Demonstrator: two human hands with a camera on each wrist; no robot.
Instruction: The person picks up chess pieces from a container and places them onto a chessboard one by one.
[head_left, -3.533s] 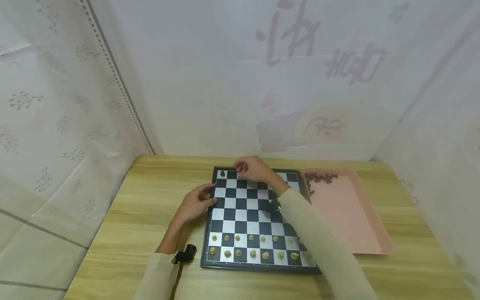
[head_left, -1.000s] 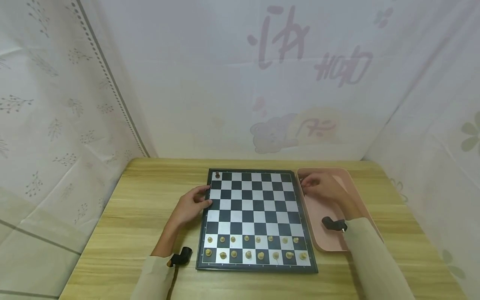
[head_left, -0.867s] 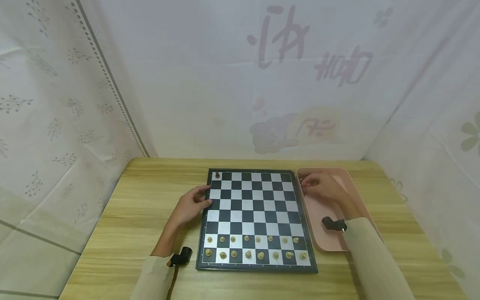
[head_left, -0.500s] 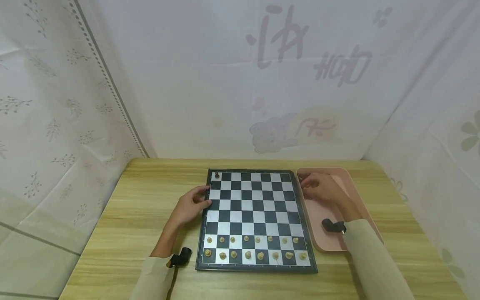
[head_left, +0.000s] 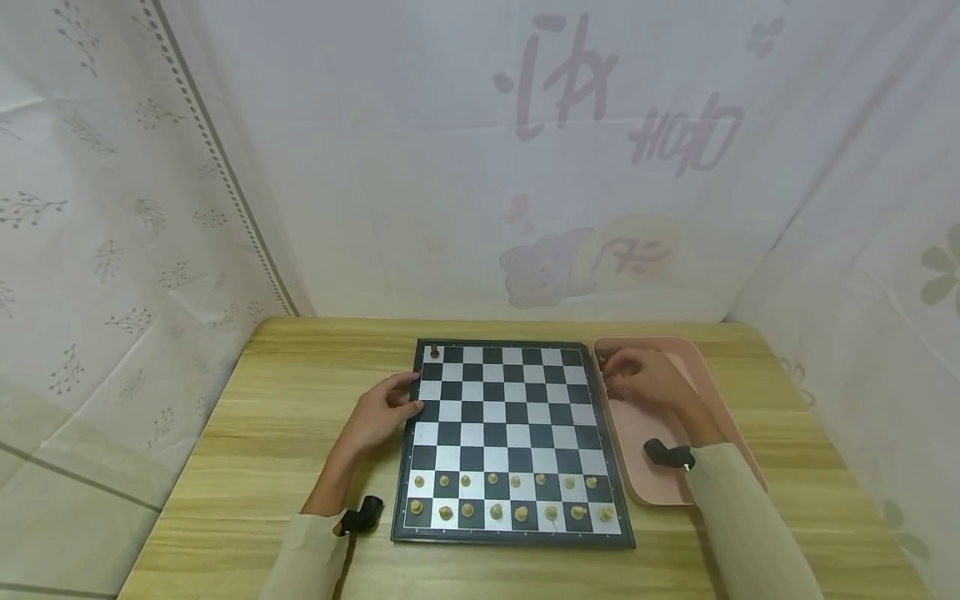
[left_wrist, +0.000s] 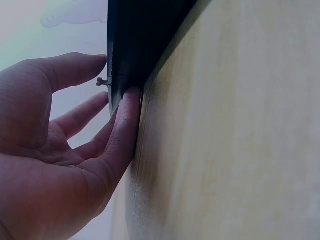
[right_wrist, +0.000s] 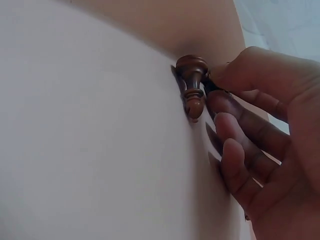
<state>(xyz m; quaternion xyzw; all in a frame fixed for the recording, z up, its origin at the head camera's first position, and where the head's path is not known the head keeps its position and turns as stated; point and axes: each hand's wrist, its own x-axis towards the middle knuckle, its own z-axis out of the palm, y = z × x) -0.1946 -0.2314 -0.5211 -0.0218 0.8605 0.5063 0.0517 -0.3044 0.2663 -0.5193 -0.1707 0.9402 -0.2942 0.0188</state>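
Note:
A black-and-white chessboard [head_left: 495, 410] lies on the table. My left hand [head_left: 381, 414] rests at its left edge, fingers spread and fairly straight; in the left wrist view the left hand [left_wrist: 75, 135] touches the board's dark side [left_wrist: 130, 40]. My right hand [head_left: 651, 379] is in the pink tray [head_left: 720, 400] at its far left. In the right wrist view, the right hand's thumb and index finger pinch a dark chess piece [right_wrist: 212, 85], mostly hidden. A brown bishop [right_wrist: 192, 82] lies beside the fingertips on the tray floor.
One brown chess piece [head_left: 435, 352] stands on the far left corner square. Two rows of pale chess pieces [head_left: 496, 511] stand at the board's near side. The tray sits close along the board's right edge. White patterned curtains [head_left: 420, 167] rise behind the table [head_left: 315, 358].
My right hand has moved from the board's far edge to the right, into the tray, and has stayed there for the last second. The left hand has kept its place at the board's edge.

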